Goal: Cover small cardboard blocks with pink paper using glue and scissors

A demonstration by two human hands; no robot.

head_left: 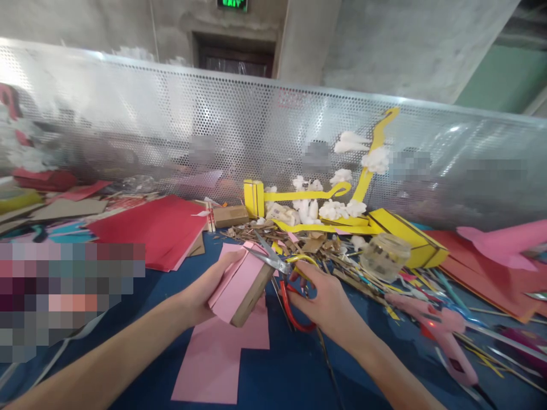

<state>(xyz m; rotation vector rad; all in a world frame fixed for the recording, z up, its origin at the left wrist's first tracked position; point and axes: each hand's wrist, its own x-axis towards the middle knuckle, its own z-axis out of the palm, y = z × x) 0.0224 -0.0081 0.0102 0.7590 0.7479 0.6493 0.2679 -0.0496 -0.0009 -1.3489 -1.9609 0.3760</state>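
Observation:
My left hand [204,293] grips a small cardboard block wrapped in pink paper [240,285], tilted, just above the blue table. My right hand [327,299] holds scissors [280,267] with red and yellow handles, fingers through the loops. The blades are parted at the top edge of the pink-covered block. A cut sheet of pink paper [222,356] lies flat on the table below both hands.
A pink glue gun [440,336] lies to the right. A clear jar [384,256] stands beside a yellow paper-and-cotton model [342,205]. Red paper sheets [154,228] lie at the left, cardboard scraps [325,247] ahead. A perforated metal screen [256,131] closes the back.

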